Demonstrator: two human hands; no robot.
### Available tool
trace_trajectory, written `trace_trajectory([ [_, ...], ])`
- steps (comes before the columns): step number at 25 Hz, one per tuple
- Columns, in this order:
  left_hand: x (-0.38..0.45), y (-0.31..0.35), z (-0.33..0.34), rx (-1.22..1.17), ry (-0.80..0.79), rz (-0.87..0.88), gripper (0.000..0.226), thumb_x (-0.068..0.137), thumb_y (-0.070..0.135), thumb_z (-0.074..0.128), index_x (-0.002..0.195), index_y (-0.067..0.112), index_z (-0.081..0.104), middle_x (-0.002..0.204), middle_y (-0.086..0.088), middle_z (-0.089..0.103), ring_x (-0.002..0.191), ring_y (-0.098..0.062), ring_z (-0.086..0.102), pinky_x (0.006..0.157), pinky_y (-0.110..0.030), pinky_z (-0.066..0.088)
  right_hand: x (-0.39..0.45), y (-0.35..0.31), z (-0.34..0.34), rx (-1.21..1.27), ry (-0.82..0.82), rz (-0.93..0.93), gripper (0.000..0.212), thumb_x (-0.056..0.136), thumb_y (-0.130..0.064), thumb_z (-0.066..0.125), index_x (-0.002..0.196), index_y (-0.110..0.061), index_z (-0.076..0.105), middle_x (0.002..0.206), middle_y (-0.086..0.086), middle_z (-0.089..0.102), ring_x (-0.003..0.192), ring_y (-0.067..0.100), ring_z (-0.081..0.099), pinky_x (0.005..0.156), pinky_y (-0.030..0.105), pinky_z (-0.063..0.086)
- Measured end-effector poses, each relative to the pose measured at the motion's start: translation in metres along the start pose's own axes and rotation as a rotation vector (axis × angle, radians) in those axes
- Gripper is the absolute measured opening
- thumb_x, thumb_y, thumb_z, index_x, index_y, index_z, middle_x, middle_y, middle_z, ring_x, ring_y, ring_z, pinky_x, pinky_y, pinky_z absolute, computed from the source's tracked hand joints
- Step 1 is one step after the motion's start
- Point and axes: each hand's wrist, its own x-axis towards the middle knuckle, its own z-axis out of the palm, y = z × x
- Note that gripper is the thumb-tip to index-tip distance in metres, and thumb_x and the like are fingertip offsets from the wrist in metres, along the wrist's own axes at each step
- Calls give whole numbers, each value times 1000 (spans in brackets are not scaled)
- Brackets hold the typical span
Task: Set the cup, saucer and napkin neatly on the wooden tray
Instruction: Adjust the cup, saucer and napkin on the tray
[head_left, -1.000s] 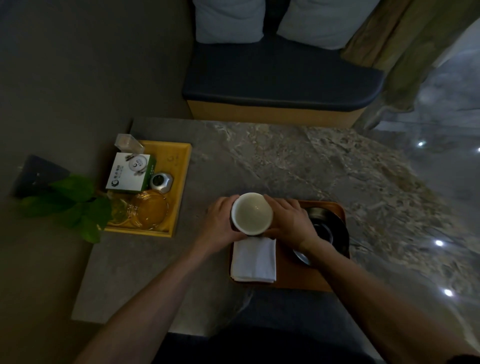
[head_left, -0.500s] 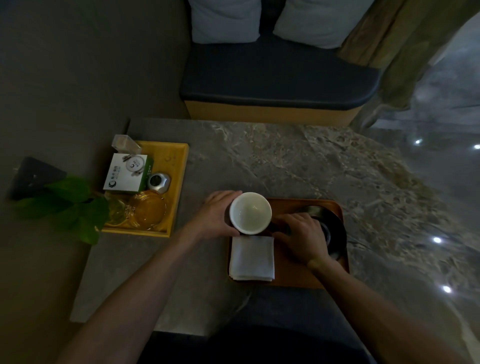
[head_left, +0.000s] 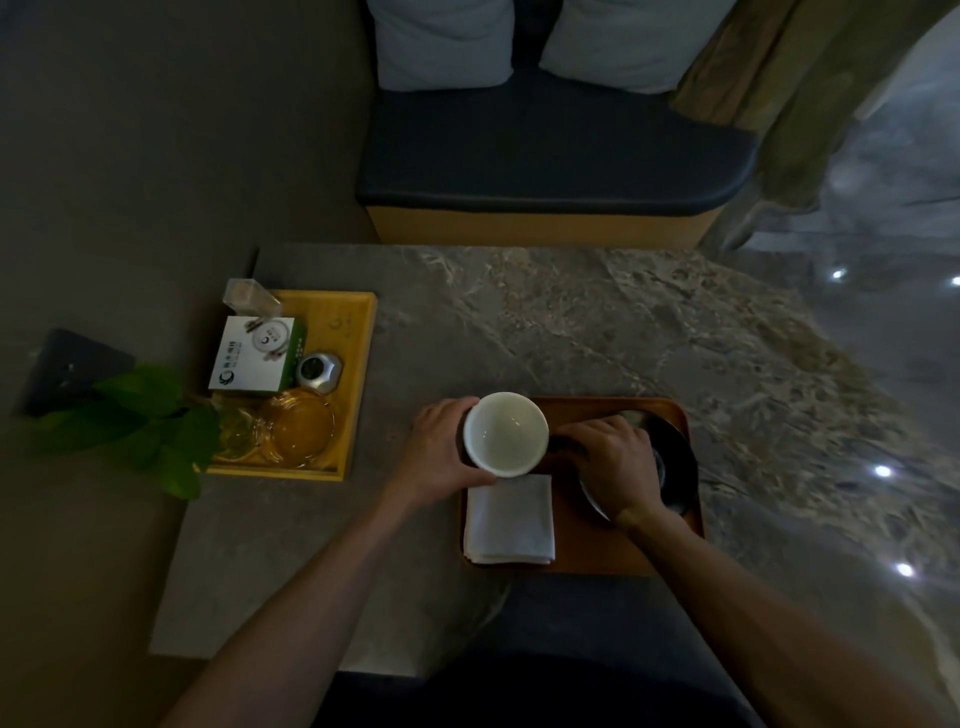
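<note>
A white cup (head_left: 505, 434) is held by my left hand (head_left: 441, 453) above the far left corner of the dark wooden tray (head_left: 592, 551). A folded white napkin (head_left: 509, 518) lies flat on the tray's left side, just below the cup. On the tray's right side sits a dark saucer (head_left: 675, 467), and my right hand (head_left: 613, 462) rests on its left rim, fingers curled over it. Most of the saucer is hidden under that hand.
A yellow tray (head_left: 358, 364) at the table's left holds a white and green box (head_left: 254, 353), a small metal tin (head_left: 318, 372) and glass dishes (head_left: 296, 426). A leafy plant (head_left: 135, 421) stands left of it. A bench with cushions (head_left: 550, 145) faces the marble table (head_left: 597, 322).
My right hand let go of the cup and moved right onto the saucer. The cup stays in my left hand at about the same spot.
</note>
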Motion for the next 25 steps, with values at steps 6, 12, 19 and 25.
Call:
trace_trajectory([
  [6,-8,-3,14,20,-6,-23,113,55,52,85,147,35,22,146,3,34,132,-11,25,101,-34,28,6,5,-5,2,-17,33,22,87,-27,64,109,-31,67,107,-5,70,100,23,55,81,43,42],
  [12,2,0,9,13,-42,20,112,49,48,87,143,42,26,144,10,44,134,-16,34,108,-45,32,8,7,-5,1,-61,48,21,88,-29,64,109,-29,65,103,-4,71,102,22,56,84,45,43],
  [19,6,5,4,19,-65,21,111,46,48,86,138,49,24,141,11,46,134,-20,35,108,-49,30,6,8,-8,20,-60,45,19,88,-30,64,107,-29,65,102,-5,70,102,21,56,86,43,43],
  [25,4,9,6,-2,-55,22,110,48,44,88,141,43,27,141,10,46,134,-19,35,106,-42,27,7,9,-13,-3,-70,44,19,88,-29,63,106,-28,66,100,-5,70,100,22,56,85,44,42],
])
